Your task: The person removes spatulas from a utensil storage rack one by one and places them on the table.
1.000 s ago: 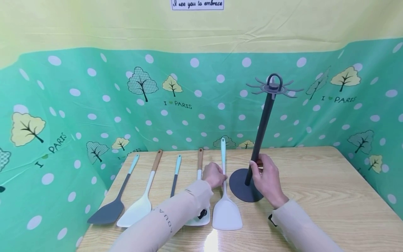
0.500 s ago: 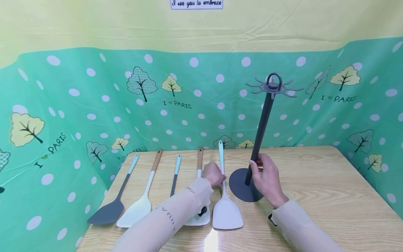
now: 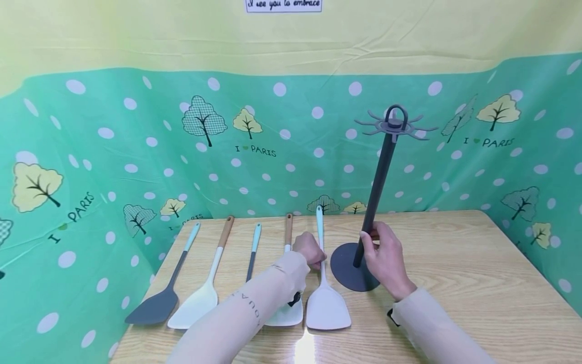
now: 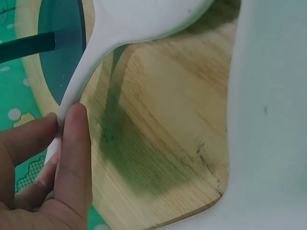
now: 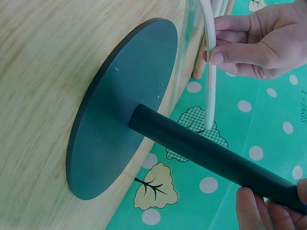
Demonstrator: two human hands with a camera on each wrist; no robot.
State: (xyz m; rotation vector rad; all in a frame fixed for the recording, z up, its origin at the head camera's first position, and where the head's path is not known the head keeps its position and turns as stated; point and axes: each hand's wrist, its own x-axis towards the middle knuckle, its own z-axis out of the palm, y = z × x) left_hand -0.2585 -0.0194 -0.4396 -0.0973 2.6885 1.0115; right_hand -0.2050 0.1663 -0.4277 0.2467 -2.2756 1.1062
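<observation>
My left hand (image 3: 310, 251) pinches the white shaft of a spatula (image 3: 328, 309) between thumb and fingers. Its handle ends in light blue, and its broad white blade points toward me. In the left wrist view, the shaft (image 4: 80, 76) passes between the fingertips, and a shadow falls on the wood beside it. My right hand (image 3: 386, 258) holds the lower part of the pole of a black utensil stand (image 3: 378, 184). The stand has a ring of hooks on top and a round base (image 5: 110, 124) on the table. The spatula lies just left of that base.
Several more spatulas lie in a row to the left: a grey one (image 3: 156, 306), a white one with a brown handle (image 3: 200, 303), and others partly hidden under my left sleeve (image 3: 254, 303). A green patterned cloth (image 3: 273, 126) hangs behind the wooden table (image 3: 459, 273).
The spatula in my left hand has its handle end lower and slightly further left, and the blade has shifted very little. My right hand and the stand have stayed in place.
</observation>
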